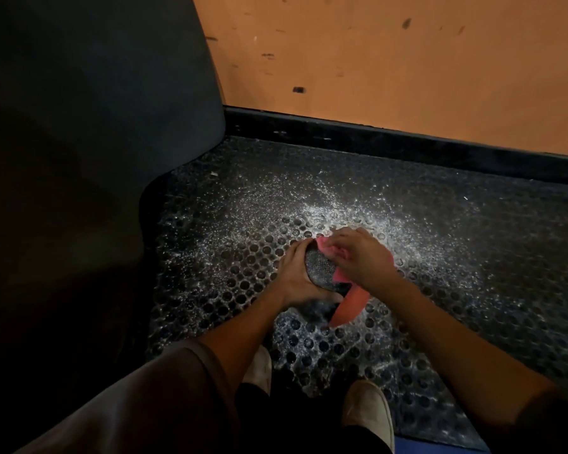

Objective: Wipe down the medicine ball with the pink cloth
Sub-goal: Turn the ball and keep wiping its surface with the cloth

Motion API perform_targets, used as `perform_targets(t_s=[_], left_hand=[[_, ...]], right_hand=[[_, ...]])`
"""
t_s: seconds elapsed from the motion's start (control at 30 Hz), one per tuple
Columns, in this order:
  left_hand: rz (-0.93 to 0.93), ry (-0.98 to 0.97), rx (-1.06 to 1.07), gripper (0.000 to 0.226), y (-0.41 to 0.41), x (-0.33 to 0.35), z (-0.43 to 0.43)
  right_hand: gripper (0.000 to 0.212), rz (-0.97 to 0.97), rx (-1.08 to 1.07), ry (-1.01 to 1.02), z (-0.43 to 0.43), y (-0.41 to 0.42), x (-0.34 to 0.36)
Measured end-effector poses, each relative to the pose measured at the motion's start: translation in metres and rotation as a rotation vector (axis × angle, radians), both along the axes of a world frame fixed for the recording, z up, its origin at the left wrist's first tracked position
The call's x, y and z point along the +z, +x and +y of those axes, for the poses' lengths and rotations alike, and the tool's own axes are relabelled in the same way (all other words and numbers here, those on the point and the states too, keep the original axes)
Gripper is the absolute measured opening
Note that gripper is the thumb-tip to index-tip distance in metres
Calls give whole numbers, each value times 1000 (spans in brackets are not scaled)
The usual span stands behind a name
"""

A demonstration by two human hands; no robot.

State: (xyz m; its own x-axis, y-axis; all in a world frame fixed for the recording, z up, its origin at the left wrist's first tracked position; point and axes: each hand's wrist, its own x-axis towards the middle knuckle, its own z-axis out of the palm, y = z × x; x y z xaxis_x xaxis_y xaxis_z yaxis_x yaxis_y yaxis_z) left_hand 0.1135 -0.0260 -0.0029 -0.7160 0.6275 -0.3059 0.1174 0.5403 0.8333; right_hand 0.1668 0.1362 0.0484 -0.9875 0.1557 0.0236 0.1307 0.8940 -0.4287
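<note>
A dark, pebble-textured medicine ball (320, 271) sits low over the perforated rubber mat, mostly covered by my hands. My left hand (295, 278) wraps around its left side, fingers curled over the top and thumb under the near edge. My right hand (361, 257) presses the pink cloth (350, 301) against the ball's upper right side. The cloth's loose end hangs down toward the mat below my right wrist. The ball's right half is hidden by cloth and hand.
The black rubber mat (440, 257) with round holes is dusted with white powder around the ball. A large dark padded shape (95, 126) fills the left. An orange wall (391, 60) with black baseboard runs behind. My two shoes (368, 411) stand just below the ball.
</note>
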Motion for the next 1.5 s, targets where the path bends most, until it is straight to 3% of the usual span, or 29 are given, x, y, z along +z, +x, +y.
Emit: perform_targets(t_s=[0.1, 0.23, 0.37, 0.53, 0.63, 0.8, 0.93, 1.07, 1.2, 1.33, 1.43, 1.5], left_hand=[[-4, -44, 11, 141, 4, 6, 10], [-4, -66, 24, 146, 4, 10, 16], [26, -32, 65, 140, 13, 8, 14], [16, -61, 94, 143, 18, 7, 9], [14, -63, 110, 142, 26, 8, 9], [-10, -71, 92, 137, 23, 5, 12], [-32, -88, 61, 140, 21, 10, 16], [-59, -83, 28, 144, 10, 9, 16], [-67, -47, 40, 146, 10, 6, 12], [-55, -23, 85, 150, 12, -1, 11], [-57, 8, 154, 149, 17, -4, 9], [-44, -18, 131, 147, 18, -1, 13]], right_hand=[[25, -9, -155, -15, 3, -2, 1], [21, 4, 99, 93, -12, 2, 5], [25, -30, -178, -29, 9, -2, 2], [21, 12, 97, 92, -8, 3, 0], [21, -15, -156, -5, 6, -3, -1], [25, -35, 103, 65, -10, -2, 1], [17, -1, -160, -29, 3, -8, -1], [19, -37, 84, 50, -7, -4, 0], [23, -13, -158, -29, 8, -5, -2], [20, 3, 107, 115, -10, -1, -1], [25, -28, -93, 48, 5, -6, -2], [22, -55, -96, 95, 3, -9, -1]])
